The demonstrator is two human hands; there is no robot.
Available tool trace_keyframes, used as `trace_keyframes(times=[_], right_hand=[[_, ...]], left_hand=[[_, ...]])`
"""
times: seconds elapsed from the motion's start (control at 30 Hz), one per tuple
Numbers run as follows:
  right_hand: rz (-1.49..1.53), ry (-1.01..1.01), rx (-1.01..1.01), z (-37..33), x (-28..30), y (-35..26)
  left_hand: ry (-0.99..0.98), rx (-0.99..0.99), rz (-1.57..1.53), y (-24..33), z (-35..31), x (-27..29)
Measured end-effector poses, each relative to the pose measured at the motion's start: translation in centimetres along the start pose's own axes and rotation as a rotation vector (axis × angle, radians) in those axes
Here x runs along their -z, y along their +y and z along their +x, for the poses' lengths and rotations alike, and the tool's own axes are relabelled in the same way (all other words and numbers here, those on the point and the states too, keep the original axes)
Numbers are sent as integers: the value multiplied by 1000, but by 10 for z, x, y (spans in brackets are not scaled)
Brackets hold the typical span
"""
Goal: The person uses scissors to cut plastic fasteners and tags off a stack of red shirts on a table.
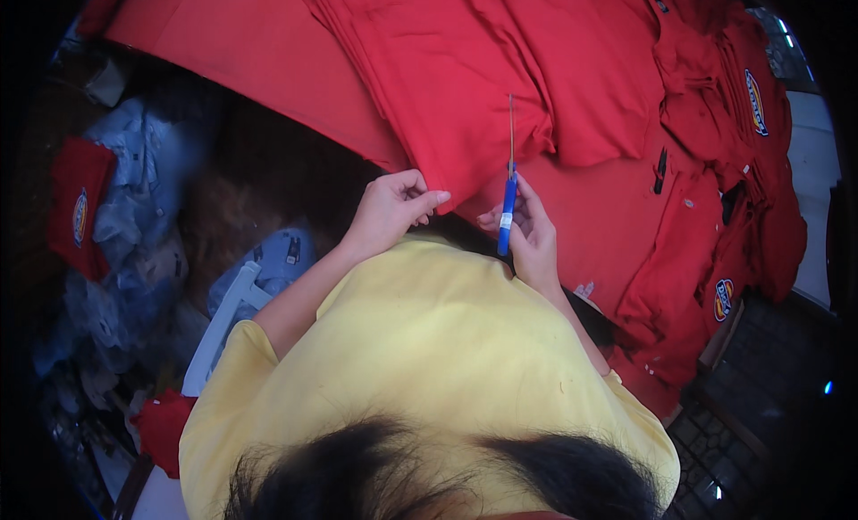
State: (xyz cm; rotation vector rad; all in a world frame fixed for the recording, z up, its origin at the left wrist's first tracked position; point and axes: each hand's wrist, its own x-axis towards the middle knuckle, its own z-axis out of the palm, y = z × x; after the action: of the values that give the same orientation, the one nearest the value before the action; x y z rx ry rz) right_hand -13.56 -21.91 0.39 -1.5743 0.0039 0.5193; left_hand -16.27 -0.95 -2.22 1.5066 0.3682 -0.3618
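Observation:
A smooth red garment (447,91) lies in folds in front of me, its near corner reaching my body. At that corner my left hand (389,214) is closed, thumb against bent fingers, pinching the red edge. To its right, my right hand (534,238) is closed round blue-handled scissors (508,211). They show edge-on, so I cannot tell whether the blades are apart. Their thin metal points away from me over the red cloth, and a white label wraps the handle. Some fingers of my right hand are hidden behind the handle.
A red-covered table (590,216) spreads beneath the cloth. More red garments with patches (742,162) heap up on the right; a small black object (660,169) lies near them. At left are plastic-wrapped bundles (134,189), a folded red garment (80,207) and a pale chair (231,310).

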Motion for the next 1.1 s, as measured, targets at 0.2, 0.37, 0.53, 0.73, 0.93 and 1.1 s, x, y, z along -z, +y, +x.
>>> trace_keyframes(times=[0.2,0.37,0.53,0.73,0.93,1.1], right_hand=[[86,12,-35,8,-10,-2],[152,22,-38,22,-19,-4],[134,11,-6,16,-10,5],[-281,-31,134,15,7,3],[-677,-170,276,12,5,-16],[-683,-162,347,19,-4,-20]], left_hand=[[-190,-1,-172,8,-4,-10],[-194,68,-160,11,7,-9],[71,-54,-583,31,38,4],[72,-49,-765,39,46,21],[60,-121,-749,44,42,18],[63,-156,-697,49,39,15]])
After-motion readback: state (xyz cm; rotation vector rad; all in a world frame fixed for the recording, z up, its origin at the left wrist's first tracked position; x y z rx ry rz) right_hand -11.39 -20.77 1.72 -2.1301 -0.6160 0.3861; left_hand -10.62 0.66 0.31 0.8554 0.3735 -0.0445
